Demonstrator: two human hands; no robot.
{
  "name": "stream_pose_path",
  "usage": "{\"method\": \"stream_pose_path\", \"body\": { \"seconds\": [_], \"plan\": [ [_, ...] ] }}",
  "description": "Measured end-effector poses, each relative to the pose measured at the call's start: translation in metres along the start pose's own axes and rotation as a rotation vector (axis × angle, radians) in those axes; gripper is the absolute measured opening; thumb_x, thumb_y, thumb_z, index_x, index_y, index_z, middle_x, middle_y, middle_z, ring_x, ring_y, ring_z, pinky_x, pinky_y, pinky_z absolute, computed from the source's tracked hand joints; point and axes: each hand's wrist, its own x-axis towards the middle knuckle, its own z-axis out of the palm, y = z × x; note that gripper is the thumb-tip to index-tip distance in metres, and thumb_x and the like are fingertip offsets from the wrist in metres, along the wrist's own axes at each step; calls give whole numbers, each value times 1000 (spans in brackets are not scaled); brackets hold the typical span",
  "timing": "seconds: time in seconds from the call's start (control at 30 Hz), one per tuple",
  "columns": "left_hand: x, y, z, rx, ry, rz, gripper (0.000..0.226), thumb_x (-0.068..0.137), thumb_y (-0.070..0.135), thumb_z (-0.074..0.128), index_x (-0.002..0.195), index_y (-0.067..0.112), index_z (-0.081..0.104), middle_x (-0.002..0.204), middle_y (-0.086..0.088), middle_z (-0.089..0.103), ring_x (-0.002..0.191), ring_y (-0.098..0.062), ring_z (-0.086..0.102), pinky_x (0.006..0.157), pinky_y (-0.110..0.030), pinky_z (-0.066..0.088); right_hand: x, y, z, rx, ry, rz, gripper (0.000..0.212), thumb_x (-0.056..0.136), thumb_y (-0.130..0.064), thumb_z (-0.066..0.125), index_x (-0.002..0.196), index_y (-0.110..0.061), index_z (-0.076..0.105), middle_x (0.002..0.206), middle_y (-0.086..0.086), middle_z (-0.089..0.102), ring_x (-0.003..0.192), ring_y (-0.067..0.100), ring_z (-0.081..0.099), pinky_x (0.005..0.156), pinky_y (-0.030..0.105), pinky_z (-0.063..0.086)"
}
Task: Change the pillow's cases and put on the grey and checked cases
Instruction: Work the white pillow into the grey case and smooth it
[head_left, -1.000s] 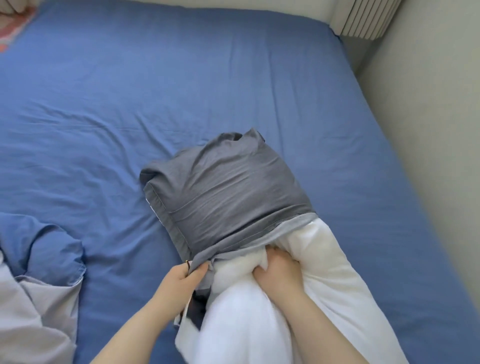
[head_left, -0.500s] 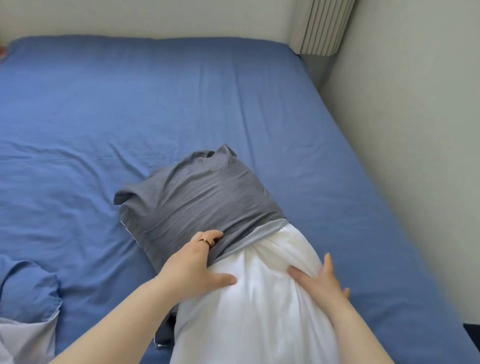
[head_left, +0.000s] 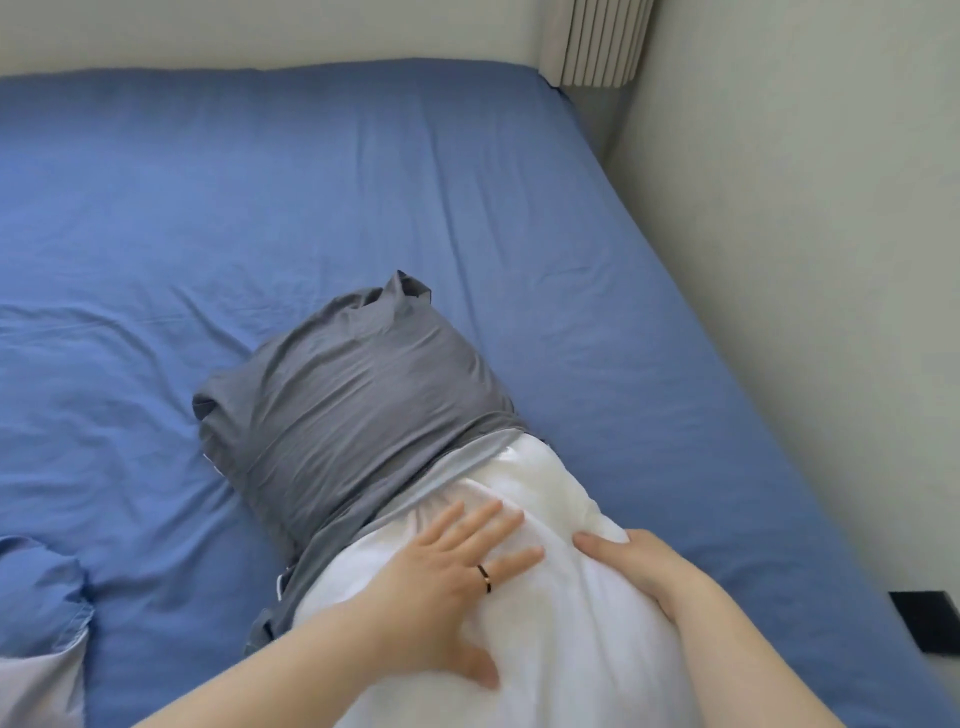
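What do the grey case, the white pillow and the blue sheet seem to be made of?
Grey case: matte woven cloth, probably cotton; fine creases, no shine.
White pillow: smooth, slightly glossy cover over soft filling, perhaps synthetic; faint sheen, rounded bulges.
Blue sheet: matte woven cloth, likely cotton; soft wrinkles.

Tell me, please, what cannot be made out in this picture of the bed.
All in the head view:
- White pillow: its far part is hidden inside the grey case, and its near end is cut off by the bottom edge.
- Fingers of the right hand: hidden behind the pillow's bulge.
- Blue and pale fabric, lower left: cut off by the frame edge, so what it is remains unclear.
- Dark object, right: cut off by the edge.
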Motion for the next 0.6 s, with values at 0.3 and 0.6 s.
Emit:
{"method": "stream_pose_path", "body": {
  "seconds": [0.3, 0.6],
  "plan": [
    [28, -23, 82, -70, -223, -191, 107, 66, 64, 58, 139, 42, -18, 136, 19, -33, 117, -4, -43, 102, -27, -30, -2, 14, 29, 145, 121, -192, 8, 82, -24, 61, 75, -22, 58, 83, -2, 61, 75, 14, 57, 65, 25, 45],
    [40, -32, 123, -130, -222, -281, 100, 72, 66, 46, 107, 48, -45, 125, 23, -46, 109, -10, -55, 106, -29, -20, 1, 29, 45, -61, 257, -169, 47, 79, -19, 61, 123, -23, 44, 109, -5, 59, 100, 19, 57, 76, 28, 44]
  ]
}}
